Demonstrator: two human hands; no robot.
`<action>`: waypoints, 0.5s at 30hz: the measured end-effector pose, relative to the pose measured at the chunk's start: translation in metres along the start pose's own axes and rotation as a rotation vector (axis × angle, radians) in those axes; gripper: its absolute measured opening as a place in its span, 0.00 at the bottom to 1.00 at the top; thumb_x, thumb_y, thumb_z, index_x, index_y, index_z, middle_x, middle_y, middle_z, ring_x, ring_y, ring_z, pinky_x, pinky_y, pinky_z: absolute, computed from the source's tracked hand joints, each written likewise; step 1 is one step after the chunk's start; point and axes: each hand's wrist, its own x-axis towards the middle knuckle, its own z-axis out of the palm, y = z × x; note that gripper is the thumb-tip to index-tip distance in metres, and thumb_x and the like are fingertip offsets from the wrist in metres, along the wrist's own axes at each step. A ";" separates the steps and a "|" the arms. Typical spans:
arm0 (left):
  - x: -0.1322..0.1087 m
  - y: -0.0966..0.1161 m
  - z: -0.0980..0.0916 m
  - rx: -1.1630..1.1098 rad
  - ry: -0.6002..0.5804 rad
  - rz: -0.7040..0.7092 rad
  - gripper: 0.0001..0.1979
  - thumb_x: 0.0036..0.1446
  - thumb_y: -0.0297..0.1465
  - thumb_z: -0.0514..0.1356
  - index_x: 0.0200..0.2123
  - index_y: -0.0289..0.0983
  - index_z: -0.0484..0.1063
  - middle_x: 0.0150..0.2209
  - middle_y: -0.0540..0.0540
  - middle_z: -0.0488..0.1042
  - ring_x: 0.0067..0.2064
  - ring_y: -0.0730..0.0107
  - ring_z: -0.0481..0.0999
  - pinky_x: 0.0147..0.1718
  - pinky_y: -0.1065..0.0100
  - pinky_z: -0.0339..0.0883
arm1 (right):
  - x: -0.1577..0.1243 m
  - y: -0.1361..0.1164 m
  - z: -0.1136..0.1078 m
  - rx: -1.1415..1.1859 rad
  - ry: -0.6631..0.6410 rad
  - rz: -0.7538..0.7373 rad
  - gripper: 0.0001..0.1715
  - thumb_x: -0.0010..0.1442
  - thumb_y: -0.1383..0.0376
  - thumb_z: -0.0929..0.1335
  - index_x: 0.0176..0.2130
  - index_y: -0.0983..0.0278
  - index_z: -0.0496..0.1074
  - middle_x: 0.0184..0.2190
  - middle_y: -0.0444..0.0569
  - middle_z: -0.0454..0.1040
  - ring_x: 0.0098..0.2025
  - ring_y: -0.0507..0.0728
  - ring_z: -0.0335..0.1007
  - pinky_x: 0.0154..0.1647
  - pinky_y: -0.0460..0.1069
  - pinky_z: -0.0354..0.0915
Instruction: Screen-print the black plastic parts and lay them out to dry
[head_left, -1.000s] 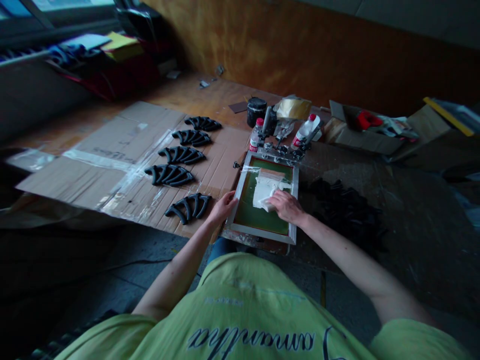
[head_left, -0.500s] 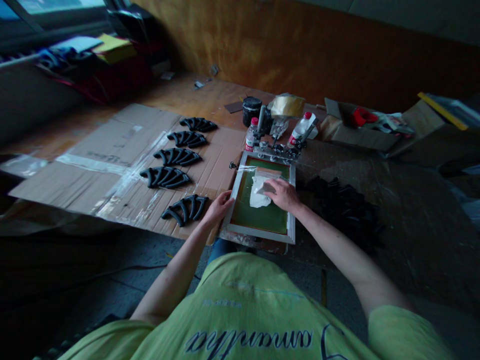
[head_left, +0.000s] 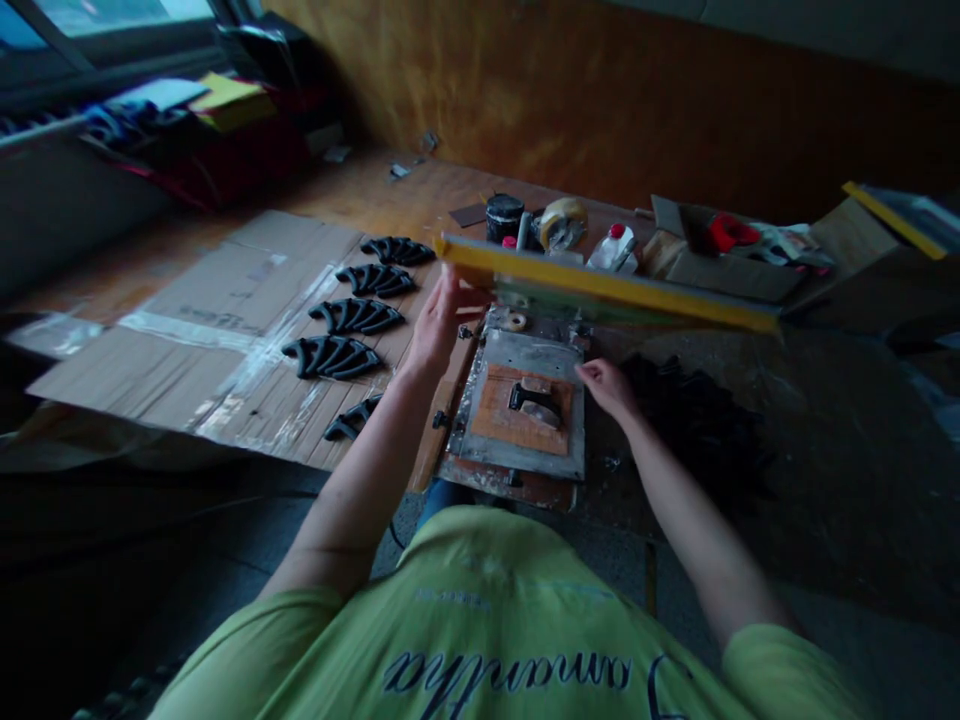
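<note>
A screen-printing frame [head_left: 637,285] is tilted up on its hinge, its yellow edge towards me. My left hand [head_left: 442,315] grips it at the left corner. Below lies a grey base plate [head_left: 487,455] with a wooden jig [head_left: 499,425] on top. A small black part [head_left: 551,402] sits in the jig's middle. My right hand [head_left: 606,386] is just right of the plate, fingers drawn together; whether they hold anything is hidden. Beyond it is a heap of black pieces [head_left: 694,430].
Rows of curved black parts [head_left: 356,317] lie on cardboard [head_left: 210,270] to the left. Behind the frame stand a black tub [head_left: 504,217], a tape roll [head_left: 562,222] and a red-capped bottle [head_left: 611,248]. An open carton [head_left: 731,275] is at back right.
The printing frame has swung up from the base plate, uncovering the jig and black part. My left hand has risen with it. My right hand has left the squeegee and moved right.
</note>
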 end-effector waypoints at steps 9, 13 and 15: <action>-0.084 -0.058 0.031 -0.011 -0.240 -0.618 0.23 0.63 0.52 0.57 0.43 0.36 0.71 0.41 0.35 0.81 0.41 0.57 0.81 0.36 0.62 0.72 | -0.055 -0.064 0.062 -0.351 -0.141 -0.107 0.11 0.69 0.60 0.65 0.37 0.64 0.71 0.36 0.59 0.77 0.44 0.64 0.71 0.44 0.55 0.66; -0.148 -0.096 0.034 -0.117 -0.255 -0.816 0.31 0.55 0.60 0.58 0.45 0.39 0.71 0.47 0.37 0.80 0.50 0.52 0.80 0.42 0.59 0.74 | -0.080 -0.100 0.064 -0.173 -0.154 -0.336 0.09 0.70 0.63 0.63 0.39 0.61 0.71 0.38 0.56 0.77 0.46 0.63 0.71 0.48 0.55 0.67; -0.153 -0.102 0.023 -0.152 -0.152 -0.783 0.28 0.56 0.58 0.58 0.41 0.39 0.69 0.46 0.38 0.80 0.48 0.54 0.81 0.41 0.60 0.75 | -0.083 -0.101 0.057 -0.044 -0.235 -0.476 0.05 0.68 0.64 0.65 0.41 0.60 0.72 0.42 0.54 0.77 0.49 0.62 0.72 0.52 0.55 0.67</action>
